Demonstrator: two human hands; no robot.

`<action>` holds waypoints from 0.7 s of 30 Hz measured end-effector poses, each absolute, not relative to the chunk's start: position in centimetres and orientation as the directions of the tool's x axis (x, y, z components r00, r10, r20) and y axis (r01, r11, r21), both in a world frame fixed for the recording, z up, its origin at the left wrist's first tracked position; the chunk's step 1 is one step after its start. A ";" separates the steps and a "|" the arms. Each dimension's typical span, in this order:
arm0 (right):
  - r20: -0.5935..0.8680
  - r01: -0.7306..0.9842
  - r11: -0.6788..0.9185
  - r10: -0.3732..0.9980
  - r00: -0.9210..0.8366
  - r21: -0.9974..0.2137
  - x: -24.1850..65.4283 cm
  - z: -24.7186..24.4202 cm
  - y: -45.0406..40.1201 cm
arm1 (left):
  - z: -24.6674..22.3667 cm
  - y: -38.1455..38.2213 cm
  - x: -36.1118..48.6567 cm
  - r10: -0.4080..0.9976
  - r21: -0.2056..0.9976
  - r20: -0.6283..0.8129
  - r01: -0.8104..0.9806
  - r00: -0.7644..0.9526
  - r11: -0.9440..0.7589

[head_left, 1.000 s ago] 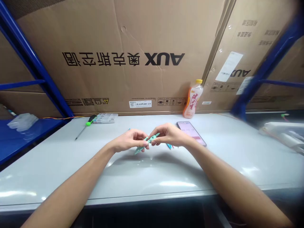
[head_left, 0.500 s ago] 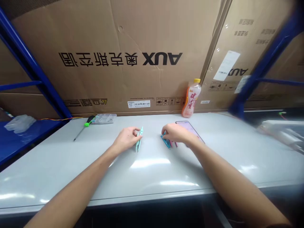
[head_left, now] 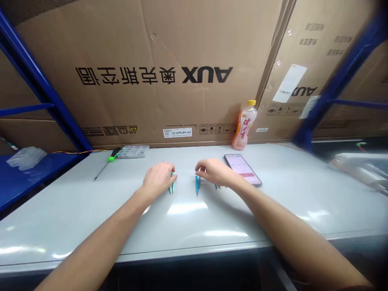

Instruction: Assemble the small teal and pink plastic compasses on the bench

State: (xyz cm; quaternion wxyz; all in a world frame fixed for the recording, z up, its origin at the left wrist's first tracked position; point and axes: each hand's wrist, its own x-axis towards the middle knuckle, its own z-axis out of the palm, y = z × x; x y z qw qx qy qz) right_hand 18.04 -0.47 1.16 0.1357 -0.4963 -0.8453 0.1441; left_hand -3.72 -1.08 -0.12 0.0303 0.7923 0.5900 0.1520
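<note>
My left hand [head_left: 160,175] is closed, thumb and fingers around the upper part of a mint-green drawing compass [head_left: 172,188]. The legs of that compass point down toward the front of the table. In a pinch, my right hand [head_left: 214,170] grips the top of a blue drawing compass [head_left: 197,187], its two legs slightly apart. Behind and below my right wrist, the tips of more compass legs [head_left: 216,187] show; the rest of them is hidden by the hand.
A phone [head_left: 247,169] with its screen lit lies right of my right hand. Behind it stands a drink bottle [head_left: 244,126] against cardboard boxes [head_left: 151,105]. A screwdriver [head_left: 107,163] and a clear compartment case [head_left: 133,151] lie at the back left of the table [head_left: 91,210].
My right hand has moved left, carrying the blue compass away from the others and uncovering more of the phone. My left hand has shifted slightly left with the mint-green compass.
</note>
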 end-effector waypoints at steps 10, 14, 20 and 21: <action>-0.174 0.859 0.408 0.864 -0.473 -0.311 21.2 2.1 0.1 | -1.4 -2.4 -0.9 0.835 0.237 0.267 0.808 0.480 -0.540; -0.245 0.857 0.375 0.847 -0.471 -0.353 20.4 1.7 0.0 | -2.2 -2.6 0.3 0.811 0.213 0.234 0.786 0.536 -0.581; 0.082 0.797 0.486 0.867 -0.492 -0.358 19.9 2.0 0.1 | -2.0 -2.6 -0.1 0.828 0.333 0.143 0.761 0.542 -0.556; 0.108 0.790 0.488 0.867 -0.486 -0.371 19.9 2.0 0.2 | -1.8 -2.7 -0.2 0.833 0.370 0.130 0.753 0.538 -0.544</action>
